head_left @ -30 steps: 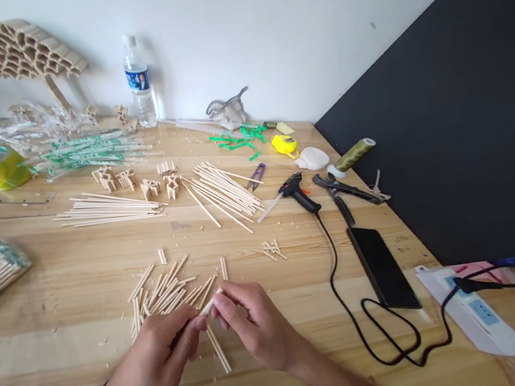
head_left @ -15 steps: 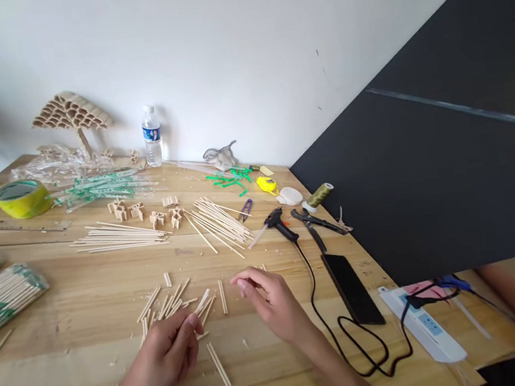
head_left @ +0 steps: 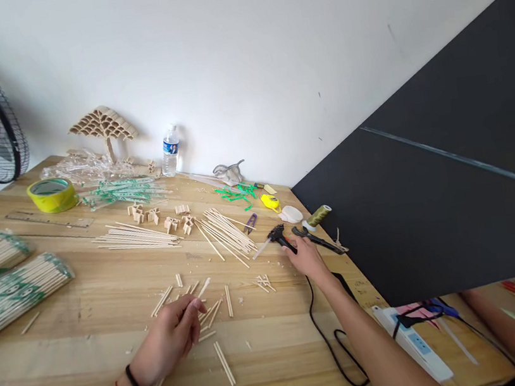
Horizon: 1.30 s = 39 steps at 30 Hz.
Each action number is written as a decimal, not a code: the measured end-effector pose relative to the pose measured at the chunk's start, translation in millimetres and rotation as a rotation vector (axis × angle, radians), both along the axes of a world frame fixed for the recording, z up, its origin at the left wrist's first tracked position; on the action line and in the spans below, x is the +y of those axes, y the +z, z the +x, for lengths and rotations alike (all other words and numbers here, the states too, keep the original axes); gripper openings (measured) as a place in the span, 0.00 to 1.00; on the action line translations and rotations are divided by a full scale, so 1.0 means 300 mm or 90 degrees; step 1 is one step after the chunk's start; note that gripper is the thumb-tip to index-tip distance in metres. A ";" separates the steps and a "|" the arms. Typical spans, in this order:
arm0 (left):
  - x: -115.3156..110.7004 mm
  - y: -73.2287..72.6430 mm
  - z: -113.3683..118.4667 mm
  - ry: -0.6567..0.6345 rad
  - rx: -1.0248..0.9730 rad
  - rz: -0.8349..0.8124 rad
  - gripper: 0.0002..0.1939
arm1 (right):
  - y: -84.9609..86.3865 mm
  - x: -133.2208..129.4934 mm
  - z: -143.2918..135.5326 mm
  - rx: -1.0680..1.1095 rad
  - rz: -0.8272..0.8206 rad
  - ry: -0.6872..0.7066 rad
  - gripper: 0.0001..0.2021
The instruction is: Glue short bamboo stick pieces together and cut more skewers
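Note:
My right hand is on the handle of a black hot glue gun, its fingers closing round the grip. The gun lies on the table with a clear glue stick out of its rear and its cord trailing toward me. My left hand is closed in a pinch over the short wooden sticks; whatever is between its fingertips cannot be made out. Beside it lie a pair of short sticks and another short pair. A small crossed cluster of sticks rests between the two hands.
Long sticks and small stick blocks lie farther back. Behind them stand a stick-built tree, a water bottle and yellow tape. Pliers, a phone and a power strip lie on the right.
My right hand has moved forward and right from near the short sticks onto the glue gun. The crossed stick cluster now shows on the table. My left hand stays pinched.

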State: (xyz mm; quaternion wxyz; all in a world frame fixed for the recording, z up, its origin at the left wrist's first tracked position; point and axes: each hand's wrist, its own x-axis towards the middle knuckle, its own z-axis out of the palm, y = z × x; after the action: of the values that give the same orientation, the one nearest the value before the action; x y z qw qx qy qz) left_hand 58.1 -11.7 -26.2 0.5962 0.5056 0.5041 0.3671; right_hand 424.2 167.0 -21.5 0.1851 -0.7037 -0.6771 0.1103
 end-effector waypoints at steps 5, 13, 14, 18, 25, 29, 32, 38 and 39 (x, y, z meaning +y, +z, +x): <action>0.006 0.002 -0.006 -0.015 -0.039 0.006 0.34 | -0.050 0.047 0.029 0.038 -0.022 -0.074 0.18; 0.001 0.019 -0.017 -0.050 -0.086 -0.002 0.34 | 0.014 0.050 0.069 0.275 0.000 -0.141 0.18; 0.001 0.019 -0.018 -0.053 -0.090 -0.004 0.34 | 0.031 0.045 0.076 0.316 0.003 -0.144 0.18; 0.000 0.017 -0.015 -0.064 -0.097 -0.013 0.33 | 0.105 0.008 0.082 0.502 0.013 -0.119 0.19; -0.006 0.017 -0.009 -0.075 -0.069 -0.003 0.35 | 0.221 -0.133 -0.026 0.766 0.024 0.018 0.23; -0.002 0.031 -0.012 -0.061 -0.035 0.012 0.38 | 0.246 -0.209 -0.129 0.847 -0.013 0.083 0.26; 0.006 0.053 -0.010 -0.053 -0.010 0.025 0.38 | 0.240 -0.240 -0.188 0.886 -0.024 0.105 0.25; 0.039 0.105 0.030 -0.046 0.011 0.068 0.34 | 0.217 -0.284 -0.238 0.925 -0.031 0.135 0.26; 0.044 0.108 0.041 -0.043 0.009 0.072 0.34 | 0.212 -0.292 -0.241 0.925 -0.033 0.140 0.26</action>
State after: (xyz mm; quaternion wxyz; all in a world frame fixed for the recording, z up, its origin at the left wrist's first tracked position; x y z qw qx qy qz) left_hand 70.3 1.5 6.1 0.5752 0.5580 0.4694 0.3707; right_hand 351.9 79.4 42.2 0.5584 -0.3852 -0.4471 0.5830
